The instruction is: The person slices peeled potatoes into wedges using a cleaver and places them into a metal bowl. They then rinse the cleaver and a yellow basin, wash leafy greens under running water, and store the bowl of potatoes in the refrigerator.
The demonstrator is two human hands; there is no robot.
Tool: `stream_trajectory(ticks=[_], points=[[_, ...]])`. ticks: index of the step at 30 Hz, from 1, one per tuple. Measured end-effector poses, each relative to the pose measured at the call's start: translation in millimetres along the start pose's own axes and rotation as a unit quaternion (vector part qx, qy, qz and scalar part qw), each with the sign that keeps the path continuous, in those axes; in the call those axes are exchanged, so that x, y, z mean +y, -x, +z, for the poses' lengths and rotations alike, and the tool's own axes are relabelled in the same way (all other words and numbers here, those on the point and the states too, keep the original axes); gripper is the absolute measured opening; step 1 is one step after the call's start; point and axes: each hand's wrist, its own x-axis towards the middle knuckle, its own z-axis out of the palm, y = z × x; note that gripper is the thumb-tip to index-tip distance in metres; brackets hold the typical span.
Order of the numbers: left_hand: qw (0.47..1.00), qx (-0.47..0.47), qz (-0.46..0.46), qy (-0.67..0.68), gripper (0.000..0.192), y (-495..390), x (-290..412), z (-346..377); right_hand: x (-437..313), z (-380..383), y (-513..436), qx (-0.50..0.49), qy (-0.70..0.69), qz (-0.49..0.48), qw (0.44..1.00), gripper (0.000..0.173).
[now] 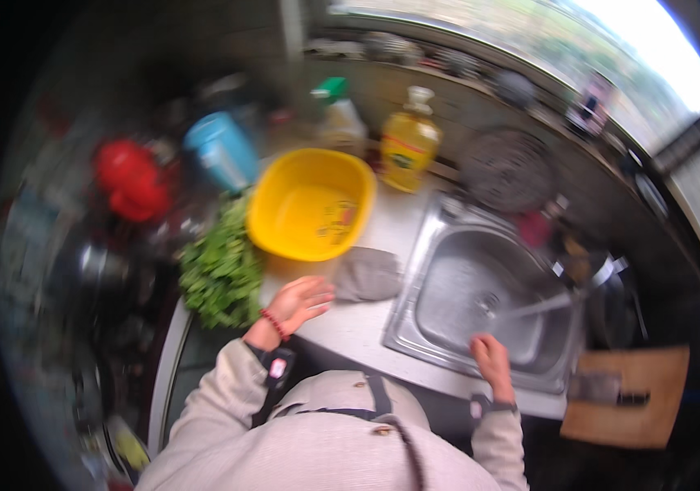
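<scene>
My left hand (298, 307), with a red bead bracelet at the wrist, is held above the counter's front edge. Its fingers are apart and it holds nothing. Just beyond the fingertips lies a folded grey cloth (367, 274). Behind the cloth stands a yellow plastic basin (292, 212) with a printed design inside. A bunch of leafy greens (221, 276) lies left of the basin. My right hand (493, 361) is over the front rim of the stainless steel sink (454, 288), fingers curled in, with nothing visible in it. What looks like a water stream (537, 305) crosses the sink bowl.
A yellow dish soap bottle (410, 144), a green-topped spray bottle (341, 119) and a blue jug (221, 150) stand at the back. A round dark rack (507, 170) leans behind the sink. Right of it, a cleaver (598, 390) lies on a wooden cutting board (653, 393).
</scene>
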Motion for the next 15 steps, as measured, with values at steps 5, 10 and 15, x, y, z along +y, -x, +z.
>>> stream_trajectory(ticks=[5,10,15], points=[[0.980,0.060,0.181,-0.052,0.018,29.1,52.6,-60.5,-29.6,7.6,0.2,-0.093,0.005,0.052,0.994,0.021],[0.828,0.273,0.315,-0.375,0.022,40.6,140.9,-181.4,-126.1,95.6,-25.7,-0.269,-0.071,-0.056,0.959,0.028],[0.750,0.285,0.271,-0.531,0.058,-3.8,177.0,-235.4,-224.7,229.4,-59.0,-0.449,-0.079,-0.118,0.882,0.061]])
